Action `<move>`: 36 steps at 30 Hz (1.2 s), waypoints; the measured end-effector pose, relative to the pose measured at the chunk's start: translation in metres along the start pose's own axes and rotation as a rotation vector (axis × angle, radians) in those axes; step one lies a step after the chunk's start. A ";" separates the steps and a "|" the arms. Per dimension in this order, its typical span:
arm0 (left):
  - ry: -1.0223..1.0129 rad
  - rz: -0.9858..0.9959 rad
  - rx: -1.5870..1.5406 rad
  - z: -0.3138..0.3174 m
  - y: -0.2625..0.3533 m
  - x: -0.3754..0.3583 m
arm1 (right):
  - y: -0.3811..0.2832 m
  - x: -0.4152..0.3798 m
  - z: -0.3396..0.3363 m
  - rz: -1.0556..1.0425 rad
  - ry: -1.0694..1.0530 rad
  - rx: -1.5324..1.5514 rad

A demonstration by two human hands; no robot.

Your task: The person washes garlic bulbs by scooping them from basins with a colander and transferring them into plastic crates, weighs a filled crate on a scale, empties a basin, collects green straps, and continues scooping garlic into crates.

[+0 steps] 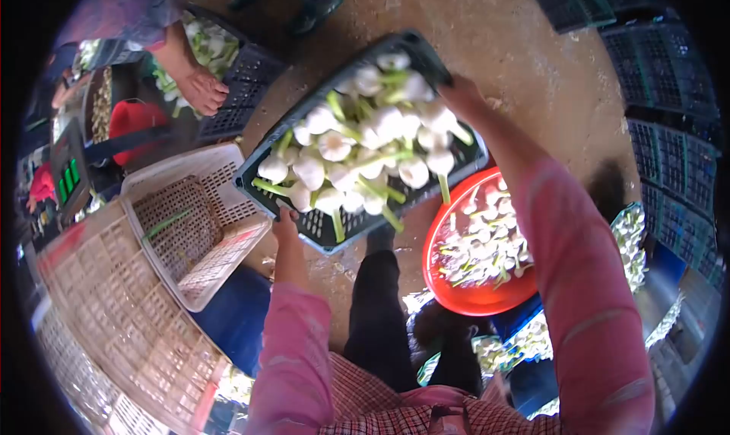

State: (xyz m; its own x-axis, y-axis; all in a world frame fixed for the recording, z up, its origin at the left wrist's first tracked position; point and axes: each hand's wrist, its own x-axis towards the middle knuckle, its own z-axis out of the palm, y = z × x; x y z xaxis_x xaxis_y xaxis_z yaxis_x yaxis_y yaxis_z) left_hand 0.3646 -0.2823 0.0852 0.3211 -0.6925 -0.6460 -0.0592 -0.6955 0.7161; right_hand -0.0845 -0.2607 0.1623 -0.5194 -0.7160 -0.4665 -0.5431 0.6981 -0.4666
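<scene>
Between my two hands hangs a dark green plastic crate, tilted, with its right end higher in the view. Many white garlic bulbs with cut green stems lie in it. My left hand grips the crate's near left rim, and my right hand holds its far right corner. Below my right forearm stands a red basin holding water and more garlic bulbs. The undersides of both hands are hidden by the crate.
A white plastic basket is left of my crate, beside stacked pale baskets. Another person's hand reaches over a dark crate of garlic. A scale display glows green. Dark crates are stacked along the right.
</scene>
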 end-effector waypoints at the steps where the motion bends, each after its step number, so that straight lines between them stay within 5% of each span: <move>1: 0.021 -0.094 0.020 -0.004 -0.016 0.019 | -0.005 0.036 0.031 -0.066 0.063 0.024; 4: 0.017 -0.282 -0.002 -0.007 -0.041 0.054 | -0.052 0.070 0.068 -0.145 0.061 0.071; 7: -0.049 -0.174 0.049 -0.022 -0.060 0.093 | -0.059 0.091 0.112 -0.018 -0.173 -0.021; 9: 0.036 -0.401 -0.048 -0.029 -0.054 0.104 | -0.057 0.076 0.139 -0.102 -0.044 0.096; 11: 0.188 -0.398 0.401 -0.020 -0.022 0.088 | -0.057 0.017 0.156 -0.213 0.485 0.163; 13: -0.019 -0.285 0.369 -0.051 -0.040 0.107 | -0.043 -0.068 0.179 -0.138 0.589 0.321; 14: 0.149 -0.336 0.392 -0.051 -0.036 0.091 | -0.025 -0.115 0.180 -0.017 0.415 0.347; 15: -0.003 -0.202 0.186 -0.069 -0.044 0.102 | -0.008 -0.163 0.181 0.112 0.229 0.346; 16: 0.051 0.119 0.610 -0.048 -0.024 0.054 | 0.011 -0.211 0.182 0.228 0.045 0.320; 17: 0.112 0.501 0.987 -0.024 0.002 0.006 | 0.041 -0.247 0.190 0.407 0.161 0.325; 18: -0.101 0.530 0.866 0.012 0.017 -0.045 | 0.099 -0.287 0.236 0.779 0.309 0.679; 19: -0.299 0.548 0.747 0.042 0.023 -0.098 | 0.153 -0.320 0.245 0.922 0.017 0.233; 20: -0.551 0.351 0.732 0.066 0.020 -0.147 | 0.206 -0.352 0.254 0.973 -0.329 -0.205; 21: -0.902 0.370 0.636 0.071 -0.017 -0.156 | 0.261 -0.383 0.275 0.988 -0.322 -0.181; 22: -1.046 0.003 0.550 0.097 -0.043 -0.193 | 0.285 -0.394 0.261 1.137 -0.271 0.084; 23: -1.079 -0.347 0.532 0.121 -0.072 -0.222 | 0.286 -0.389 0.237 1.458 0.035 0.716; 25: -1.084 -0.531 0.641 0.161 -0.142 -0.258 | 0.301 -0.368 0.192 1.668 0.422 1.184; 27: -0.965 -0.477 0.838 0.204 -0.201 -0.277 | 0.432 -0.381 0.252 1.297 0.376 0.646; 29: -0.689 -0.391 0.827 0.236 -0.283 -0.266 | 0.454 -0.357 0.209 1.395 0.999 0.528; 30: -0.687 -0.418 0.792 0.252 -0.302 -0.268 | 0.471 -0.354 0.185 1.440 0.941 0.542; 31: -0.683 -0.435 0.765 0.267 -0.320 -0.263 | 0.529 -0.353 0.194 1.272 0.864 0.522; 32: -0.899 -0.397 0.584 0.281 -0.359 -0.242 | 0.528 -0.340 0.171 1.260 0.904 0.517; 34: -1.121 -0.286 0.409 0.291 -0.402 -0.235 | 0.615 -0.327 0.187 1.014 0.570 1.058; 36: -1.186 -0.207 0.457 0.306 -0.411 -0.266 | 0.608 -0.309 0.199 0.835 0.416 1.342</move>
State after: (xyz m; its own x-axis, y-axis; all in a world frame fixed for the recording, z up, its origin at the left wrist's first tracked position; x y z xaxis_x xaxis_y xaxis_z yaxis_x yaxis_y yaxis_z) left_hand 0.0143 0.1287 -0.1179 -0.6551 -0.1465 -0.7412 -0.5020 -0.6488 0.5719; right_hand -0.1231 0.3871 -0.1270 -0.6100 0.0451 -0.7911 0.7785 0.2201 -0.5877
